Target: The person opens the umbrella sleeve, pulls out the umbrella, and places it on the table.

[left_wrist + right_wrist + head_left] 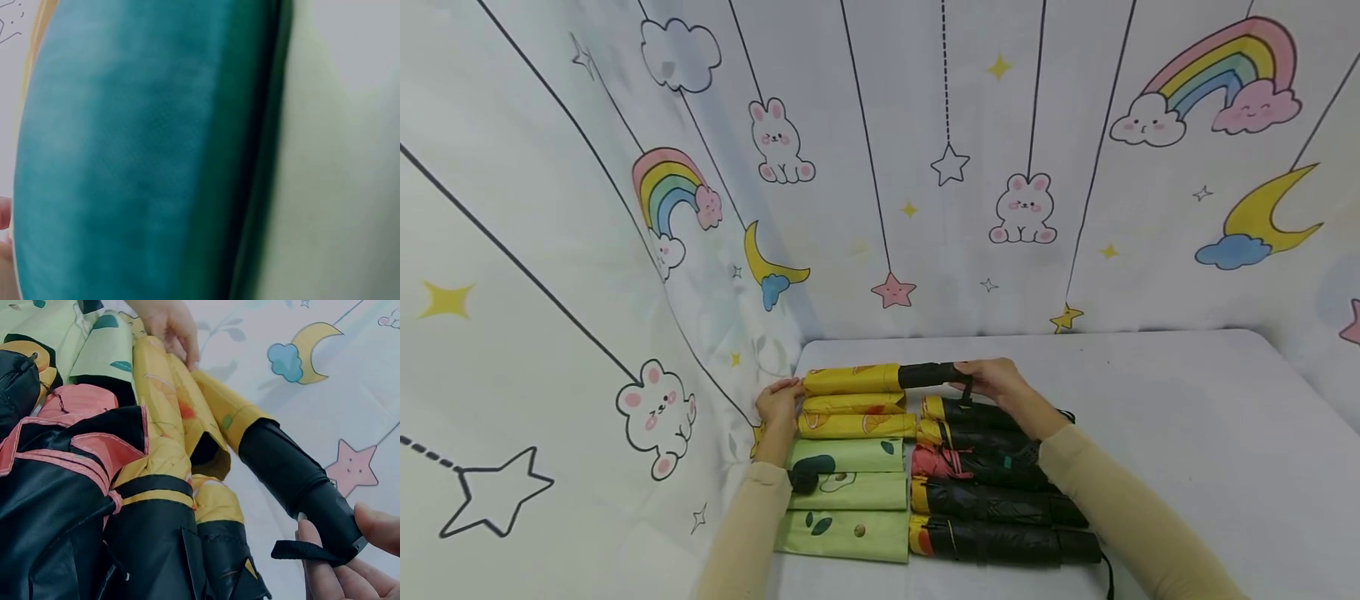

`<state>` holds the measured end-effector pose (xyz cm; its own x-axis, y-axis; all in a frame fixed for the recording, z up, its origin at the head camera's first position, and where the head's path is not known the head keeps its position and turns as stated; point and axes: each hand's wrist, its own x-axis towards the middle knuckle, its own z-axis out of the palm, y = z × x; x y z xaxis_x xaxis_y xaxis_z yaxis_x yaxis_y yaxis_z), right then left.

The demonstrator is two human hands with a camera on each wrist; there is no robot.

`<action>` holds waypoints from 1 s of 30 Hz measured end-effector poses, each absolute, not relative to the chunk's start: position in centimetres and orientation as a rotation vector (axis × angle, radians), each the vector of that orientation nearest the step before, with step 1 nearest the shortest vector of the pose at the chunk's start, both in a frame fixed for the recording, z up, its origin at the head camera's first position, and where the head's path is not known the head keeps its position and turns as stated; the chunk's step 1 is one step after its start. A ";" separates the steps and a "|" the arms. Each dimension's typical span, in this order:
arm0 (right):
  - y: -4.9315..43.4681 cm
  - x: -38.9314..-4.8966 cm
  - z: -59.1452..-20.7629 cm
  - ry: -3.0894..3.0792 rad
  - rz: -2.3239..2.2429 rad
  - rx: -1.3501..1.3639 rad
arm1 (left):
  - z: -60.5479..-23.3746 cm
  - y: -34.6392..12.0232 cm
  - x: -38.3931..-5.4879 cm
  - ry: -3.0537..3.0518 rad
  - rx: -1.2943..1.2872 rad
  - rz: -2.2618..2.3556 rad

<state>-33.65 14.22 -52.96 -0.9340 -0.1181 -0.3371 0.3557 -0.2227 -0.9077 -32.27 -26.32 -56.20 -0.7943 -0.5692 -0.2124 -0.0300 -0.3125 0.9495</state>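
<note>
A black folded umbrella [927,375] lies partly inside a yellow sleeve [850,381] with an orange-slice print, at the far end of the rows. My right hand [997,382] grips the umbrella's handle end, thumb on one side and fingers on the other in the right wrist view, where a black wrist strap [306,550] hangs loose. At the sleeve's left end, my left hand [778,404] pinches the fabric. The left wrist view is filled by a blurred close-up of teal and pale green fabric, with a bit of finger at its left edge.
Nearer to me, two more yellow sleeves [857,426] and several green avocado-print sleeves [850,536] lie in a column. Right of them is a column of folded black umbrellas [1000,540], one with pink trim [81,403]. A patterned curtain [865,183] hangs behind the white table [1187,433].
</note>
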 end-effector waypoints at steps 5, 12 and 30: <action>14.8 -33.5 -53.0 1.715 -2.240 0.257 | -56.4 -26.4 -32.3 -1.585 0.752 -2.160; 15.7 -33.4 -52.7 1.699 -2.244 0.278 | -56.6 -26.6 -32.3 -1.590 0.749 -2.148; 17.1 -33.1 -52.6 1.686 -2.225 0.308 | -56.5 -26.5 -32.2 -1.557 0.744 -2.149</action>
<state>-33.10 17.14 -52.61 -0.9217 -0.1306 -0.3653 0.3870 -0.2443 -0.8891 -32.23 -26.47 -56.47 -0.7862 -0.5870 -0.1932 -0.0009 -0.3116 0.9502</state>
